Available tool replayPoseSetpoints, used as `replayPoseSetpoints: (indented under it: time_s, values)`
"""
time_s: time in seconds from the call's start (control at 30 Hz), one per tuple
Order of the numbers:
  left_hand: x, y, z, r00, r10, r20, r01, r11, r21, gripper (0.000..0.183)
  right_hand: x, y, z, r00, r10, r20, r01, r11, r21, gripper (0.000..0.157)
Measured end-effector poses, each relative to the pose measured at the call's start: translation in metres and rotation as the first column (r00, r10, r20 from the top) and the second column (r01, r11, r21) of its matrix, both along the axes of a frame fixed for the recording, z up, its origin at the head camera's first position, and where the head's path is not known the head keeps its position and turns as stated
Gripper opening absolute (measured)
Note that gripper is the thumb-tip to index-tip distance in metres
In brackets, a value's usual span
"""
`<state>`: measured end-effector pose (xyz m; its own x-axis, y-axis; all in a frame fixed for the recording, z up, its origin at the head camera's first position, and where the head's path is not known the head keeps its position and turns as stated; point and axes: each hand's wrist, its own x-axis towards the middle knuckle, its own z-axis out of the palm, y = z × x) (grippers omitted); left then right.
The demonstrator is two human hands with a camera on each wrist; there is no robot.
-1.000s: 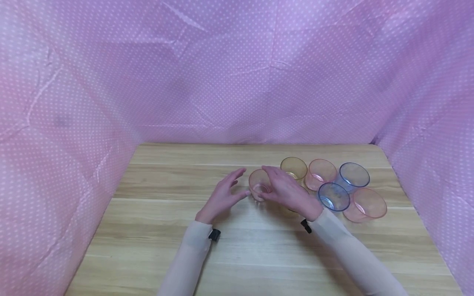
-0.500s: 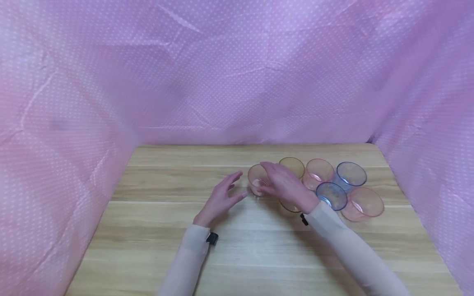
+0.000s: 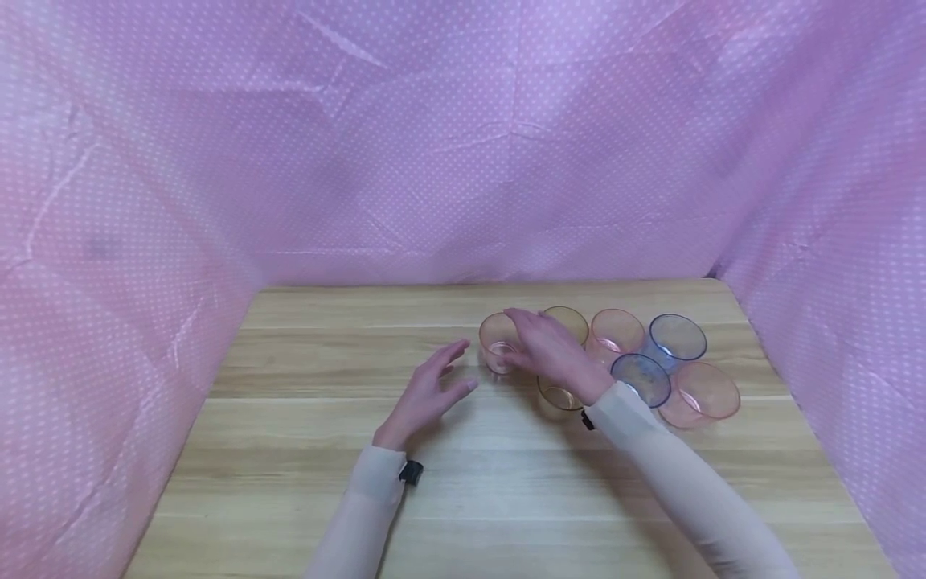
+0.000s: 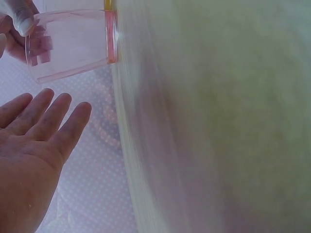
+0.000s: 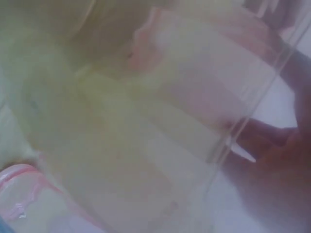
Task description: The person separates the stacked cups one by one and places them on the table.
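In the head view, my right hand [image 3: 551, 351] grips a clear pink cup [image 3: 495, 342] standing upright, thumb on the near side and fingers round the far side. My left hand [image 3: 425, 396] hovers to the left of this cup, apart from it, fingers extended. The left wrist view has the pink cup [image 4: 73, 46] with right-hand fingertips at its rim and my left palm [image 4: 29, 150] beside it. Behind and under my right hand are a yellow cup [image 3: 571, 323] and a second yellow cup [image 3: 559, 396], both partly hidden. The right wrist view is blurred by a cup close to the lens.
Right of my hand, a pink cup [image 3: 615, 331], a blue cup [image 3: 677, 338], another blue cup [image 3: 640, 381] and a larger-looking pink cup [image 3: 702, 396] stand close together. The wooden table [image 3: 325, 346] meets a pink dotted cloth [image 3: 376, 177] at the back.
The pink cup in my right hand has shifted slightly toward the back of the table. My left hand has drawn a little away from it. The head view has shifted slightly.
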<state>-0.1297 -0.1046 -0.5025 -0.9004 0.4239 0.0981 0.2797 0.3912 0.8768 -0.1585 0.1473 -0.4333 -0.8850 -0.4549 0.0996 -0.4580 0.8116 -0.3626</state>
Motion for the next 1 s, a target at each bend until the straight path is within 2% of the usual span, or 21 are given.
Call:
replayPoseSetpoints:
  time_s: [0.17,0.33,0.5,0.67,0.8,1.0]
  values:
    - [0.002,0.001,0.001,1.000,0.003,0.003,-0.003,1.000,-0.003,0.070,0.009,0.006,-0.002,0.998,-0.004,-0.055,0.005,1.000,0.021,0.081]
    - [0.000,0.009,0.006,1.000,-0.004,-0.010,0.004,0.999,-0.032,0.071,0.037,0.021,0.003,0.995,-0.020,-0.097,0.020,1.000,-0.004,0.082]
    - [-0.016,0.030,0.017,0.999,0.003,-0.054,-0.009,0.995,-0.103,0.080,0.066,0.038,0.001,0.976,-0.054,-0.212,0.037,0.996,-0.080,0.080]
    - [-0.034,0.049,0.024,0.999,0.028,-0.046,-0.034,0.991,-0.131,0.096,0.082,0.052,-0.007,0.942,-0.053,-0.331,0.018,0.994,-0.107,0.078]
    - [-0.041,0.056,0.025,0.999,0.032,-0.010,-0.033,0.992,-0.124,0.100,0.092,0.059,-0.009,0.944,-0.079,-0.320,0.038,0.991,-0.132,0.077]
    - [-0.047,0.058,0.022,1.000,0.023,-0.016,-0.024,0.994,-0.109,0.089,0.099,0.067,-0.010,0.953,-0.125,-0.277,0.084,0.984,-0.156,0.078]
